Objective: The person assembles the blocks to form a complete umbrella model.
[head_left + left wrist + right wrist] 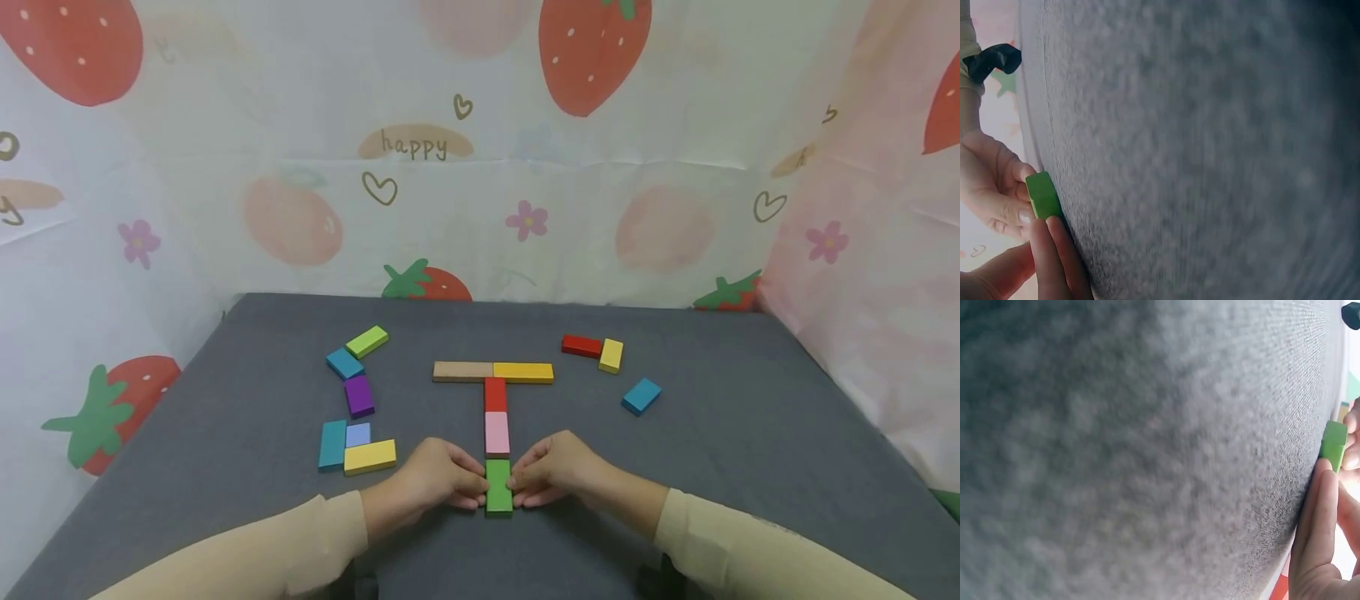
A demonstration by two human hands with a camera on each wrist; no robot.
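A green block (498,487) lies flat on the grey cloth at the near end of a T shape. My left hand (442,475) touches its left side with the fingertips, and my right hand (555,471) touches its right side. In the left wrist view, straight fingers (1050,256) of the left hand meet the green block (1043,195). The right wrist view has the right hand's straight fingers (1321,512) against the block (1333,444). Just beyond it lies a pink block (497,433), then a red block (495,394).
A tan block (462,372) and a yellow-orange block (522,372) form the T's bar. Loose blocks lie left, among them a purple block (359,396) and a yellow block (370,457). On the right are a red block (581,345), a small yellow block (611,355) and a blue block (641,396).
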